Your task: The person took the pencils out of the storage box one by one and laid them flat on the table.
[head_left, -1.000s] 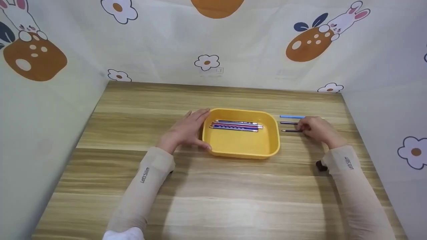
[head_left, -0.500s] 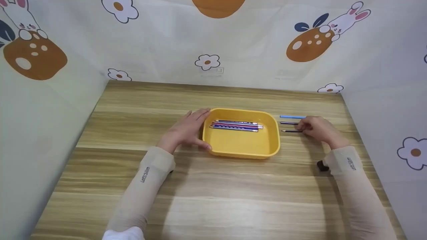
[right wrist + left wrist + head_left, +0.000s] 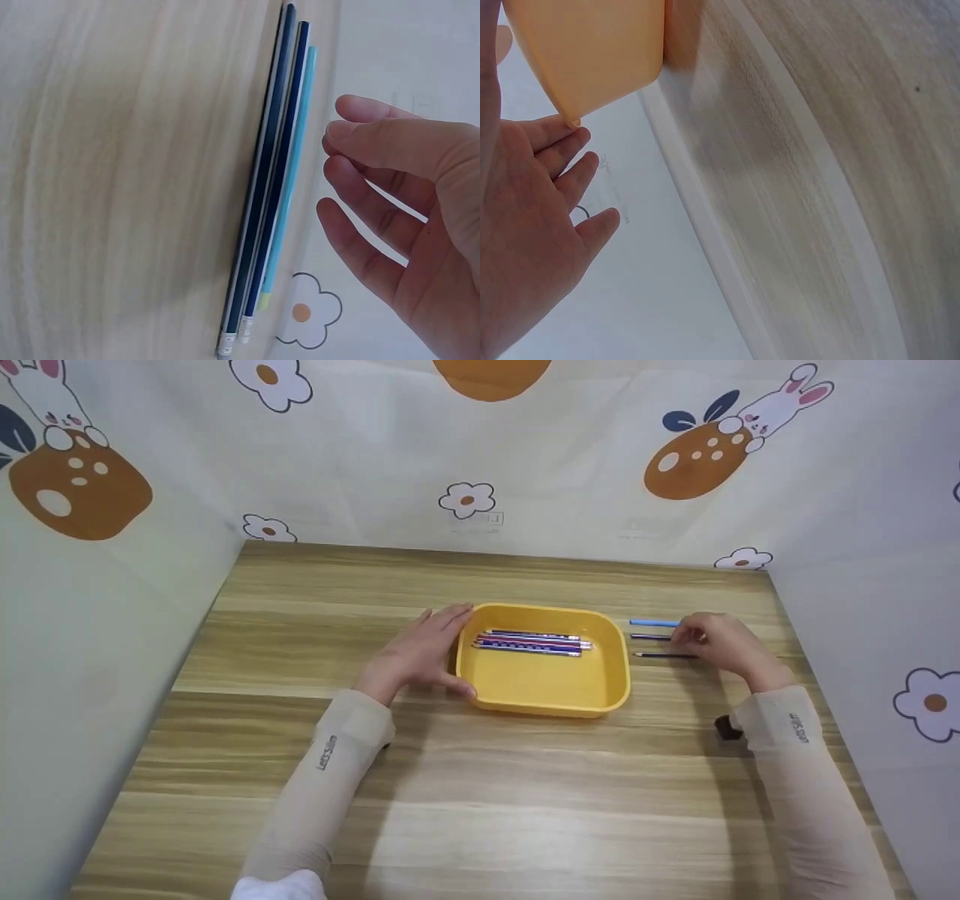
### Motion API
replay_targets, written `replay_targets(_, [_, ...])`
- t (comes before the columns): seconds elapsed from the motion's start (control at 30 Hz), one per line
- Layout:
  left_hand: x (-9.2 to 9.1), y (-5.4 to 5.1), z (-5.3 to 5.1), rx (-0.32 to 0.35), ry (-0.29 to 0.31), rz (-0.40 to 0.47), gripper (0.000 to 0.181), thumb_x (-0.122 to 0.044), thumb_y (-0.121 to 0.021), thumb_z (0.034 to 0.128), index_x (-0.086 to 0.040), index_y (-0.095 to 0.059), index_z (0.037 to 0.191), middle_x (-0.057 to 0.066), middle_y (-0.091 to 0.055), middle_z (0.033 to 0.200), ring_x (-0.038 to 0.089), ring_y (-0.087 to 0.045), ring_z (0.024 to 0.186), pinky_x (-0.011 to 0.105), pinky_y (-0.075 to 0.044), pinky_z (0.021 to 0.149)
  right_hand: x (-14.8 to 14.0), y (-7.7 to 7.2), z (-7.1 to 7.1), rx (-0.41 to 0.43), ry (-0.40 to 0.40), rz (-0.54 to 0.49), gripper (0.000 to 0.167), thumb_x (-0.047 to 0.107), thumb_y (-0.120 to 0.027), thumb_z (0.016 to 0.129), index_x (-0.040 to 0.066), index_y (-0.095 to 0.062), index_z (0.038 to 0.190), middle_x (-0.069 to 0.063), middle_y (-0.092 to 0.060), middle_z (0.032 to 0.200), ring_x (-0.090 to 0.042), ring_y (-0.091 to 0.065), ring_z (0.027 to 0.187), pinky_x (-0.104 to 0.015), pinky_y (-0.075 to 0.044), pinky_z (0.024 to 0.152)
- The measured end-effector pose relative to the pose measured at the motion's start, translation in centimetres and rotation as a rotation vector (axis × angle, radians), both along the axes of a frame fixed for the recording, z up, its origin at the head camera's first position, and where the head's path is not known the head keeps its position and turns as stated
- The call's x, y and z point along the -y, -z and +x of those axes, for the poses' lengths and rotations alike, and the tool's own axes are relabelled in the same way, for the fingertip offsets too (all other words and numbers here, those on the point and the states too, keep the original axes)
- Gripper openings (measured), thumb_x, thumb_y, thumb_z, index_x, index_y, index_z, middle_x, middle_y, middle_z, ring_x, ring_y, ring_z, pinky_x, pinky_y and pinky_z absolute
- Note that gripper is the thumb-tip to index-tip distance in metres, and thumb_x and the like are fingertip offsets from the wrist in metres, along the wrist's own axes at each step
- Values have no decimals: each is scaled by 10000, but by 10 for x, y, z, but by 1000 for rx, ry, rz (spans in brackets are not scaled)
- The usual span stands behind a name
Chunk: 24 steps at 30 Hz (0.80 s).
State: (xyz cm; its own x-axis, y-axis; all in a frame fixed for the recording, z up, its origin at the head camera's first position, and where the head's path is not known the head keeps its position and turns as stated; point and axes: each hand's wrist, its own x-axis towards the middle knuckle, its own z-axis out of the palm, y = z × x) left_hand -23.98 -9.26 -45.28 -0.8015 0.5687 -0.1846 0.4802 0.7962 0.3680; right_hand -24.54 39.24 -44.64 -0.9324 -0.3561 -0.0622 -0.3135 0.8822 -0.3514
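My left hand (image 3: pixel 411 654) spreads its thumb and fingers against the left side of a yellow tray (image 3: pixel 544 690). In the left wrist view, its fingertips touch the tray's corner (image 3: pixel 600 56). Several patterned pencils (image 3: pixel 529 644) lie together inside the tray. To the right of it, my right hand (image 3: pixel 724 643) hovers over two dark blue pencils (image 3: pixel 660 655) and a light blue stick (image 3: pixel 654 623) on the table. The right wrist view has that hand (image 3: pixel 424 187) apart from the dark pencils (image 3: pixel 259 180), fingers loosely bent, thumb near the index finger, holding nothing.
A wood-grain table (image 3: pixel 495 795) lies under everything. A pale curtain (image 3: pixel 570 457) with rabbits, flowers and orange fruit rises behind it and along both sides. A small black block (image 3: pixel 727 728) sits at the right wrist.
My right hand has shifted slightly right and away, apparently upward, so more of the nearest dark pencil shows. The left hand, the tray and its pencils have stayed in place.
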Motion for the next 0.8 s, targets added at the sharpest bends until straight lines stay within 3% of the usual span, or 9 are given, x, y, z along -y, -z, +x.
replay_targets(0.37, [1, -4, 1, -25, 29, -5, 1351, -785, -759, 611, -127, -134, 1611, 31, -125, 1693, 220, -130, 1568, 486, -72, 1299, 4, -11, 3, 21, -11, -26, 110, -17, -670, 892, 12, -717, 987, -146, -726, 956, -277, -657, 889, -480, -575, 808])
replay_targets(0.8, [0, -2, 1, -2, 3, 1, 1326, -768, -769, 620, -158, -136, 1613, 14, -117, 1695, 212, -114, 1571, 464, -42, 1302, 15, -19, 5, 5, -36, -54, 149, -19, -615, 904, 36, -724, 989, -99, -733, 947, -236, -662, 882, -442, -582, 813])
